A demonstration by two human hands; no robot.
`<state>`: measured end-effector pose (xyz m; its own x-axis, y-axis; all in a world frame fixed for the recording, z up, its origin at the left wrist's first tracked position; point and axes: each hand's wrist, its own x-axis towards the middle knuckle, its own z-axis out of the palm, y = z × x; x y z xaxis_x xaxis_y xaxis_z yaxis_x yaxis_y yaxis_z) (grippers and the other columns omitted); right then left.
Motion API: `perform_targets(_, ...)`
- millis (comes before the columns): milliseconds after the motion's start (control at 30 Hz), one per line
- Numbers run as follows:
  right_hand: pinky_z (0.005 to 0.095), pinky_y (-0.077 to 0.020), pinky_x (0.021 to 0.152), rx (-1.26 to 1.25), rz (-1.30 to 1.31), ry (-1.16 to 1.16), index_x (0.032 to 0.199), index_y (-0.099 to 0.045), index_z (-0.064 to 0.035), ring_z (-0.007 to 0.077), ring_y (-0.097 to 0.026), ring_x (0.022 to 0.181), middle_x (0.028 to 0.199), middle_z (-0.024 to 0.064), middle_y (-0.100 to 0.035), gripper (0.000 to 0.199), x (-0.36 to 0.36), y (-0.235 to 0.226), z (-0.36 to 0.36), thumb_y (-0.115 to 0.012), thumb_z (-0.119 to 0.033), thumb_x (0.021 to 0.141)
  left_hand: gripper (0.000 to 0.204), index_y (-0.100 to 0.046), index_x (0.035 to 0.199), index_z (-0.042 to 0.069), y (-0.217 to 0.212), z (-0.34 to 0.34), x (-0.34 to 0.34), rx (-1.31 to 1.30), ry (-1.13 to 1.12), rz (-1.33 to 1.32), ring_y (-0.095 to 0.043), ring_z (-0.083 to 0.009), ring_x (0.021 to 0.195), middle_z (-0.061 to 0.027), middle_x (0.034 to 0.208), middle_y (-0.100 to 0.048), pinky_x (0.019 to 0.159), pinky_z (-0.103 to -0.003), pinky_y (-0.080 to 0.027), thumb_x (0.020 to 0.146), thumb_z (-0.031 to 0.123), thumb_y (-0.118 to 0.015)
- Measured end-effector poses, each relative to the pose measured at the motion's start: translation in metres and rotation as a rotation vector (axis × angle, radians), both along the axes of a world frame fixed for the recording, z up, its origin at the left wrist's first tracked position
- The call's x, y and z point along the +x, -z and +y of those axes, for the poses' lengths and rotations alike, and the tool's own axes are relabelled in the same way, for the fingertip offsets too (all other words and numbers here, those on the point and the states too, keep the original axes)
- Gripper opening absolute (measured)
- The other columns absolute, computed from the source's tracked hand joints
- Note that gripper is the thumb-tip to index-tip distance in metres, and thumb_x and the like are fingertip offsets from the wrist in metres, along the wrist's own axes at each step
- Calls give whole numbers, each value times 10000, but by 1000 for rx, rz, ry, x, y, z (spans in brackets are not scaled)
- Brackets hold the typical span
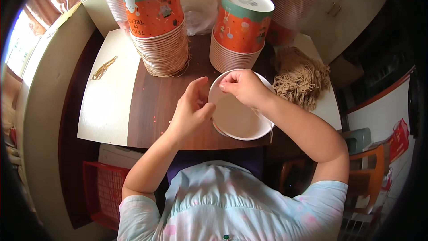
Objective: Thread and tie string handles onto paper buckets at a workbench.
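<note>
A round paper bucket (240, 114) with a white inside stands near the table's front edge, its mouth facing up toward me. Over its far rim my right hand (243, 87) is closed in a pinch, fingertips inside the mouth. What those fingertips hold is too small to make out. My left hand (194, 107) is at the bucket's left rim with thumb and fingers apart and curved. A thin beige cord (271, 133) hangs at the right side of the bucket; part of it also shows inside, beside my right wrist.
Behind stand two stacks of upturned orange-and-green paper buckets, the left stack (154, 13) with cords around its lower part and the right stack (243, 24). A heap of beige cords (298, 78) lies at right. A small cord bundle (104, 68) rests on the table's white left part.
</note>
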<state>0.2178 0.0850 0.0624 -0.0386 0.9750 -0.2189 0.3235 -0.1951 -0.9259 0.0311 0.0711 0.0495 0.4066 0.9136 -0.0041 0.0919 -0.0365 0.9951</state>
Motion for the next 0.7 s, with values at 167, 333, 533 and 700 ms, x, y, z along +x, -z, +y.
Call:
perform_targets(167,242,-471,666,-62,-101,-52,851,-650,-5,76,-563,742,798,24,-642,103,0,-4,-16,-640,-107,861,669,-258,1403,0,-2,-15,1,-195,45,-131,-614,-155,712,-121,930,-562,614,-270,-523,805,7,-558)
perform_targets(333,246,-468,669,-48,-42,-44,841,-650,-3,78,-561,749,803,30,-642,119,-4,-4,-25,-649,-121,856,676,-241,1406,14,6,-20,3,-243,50,-272,-628,-160,696,-119,912,-558,594,-270,-527,815,-14,-567)
perform_targets(533,250,-466,641,-30,-13,-34,818,-651,-4,76,-551,715,772,23,-634,126,-5,2,-27,-643,-124,857,675,-239,1405,16,5,-24,3,-269,49,-283,-634,-159,687,-125,916,-560,588,-266,-531,823,-13,-580)
perform_targets(700,250,-464,624,-21,-29,-43,808,-652,-2,75,-547,690,745,21,-629,144,-11,-4,-31,-642,-136,858,633,-259,1395,0,10,-25,1,-270,64,-283,-639,-163,681,-108,894,-573,591,-264,-532,845,16,-571)
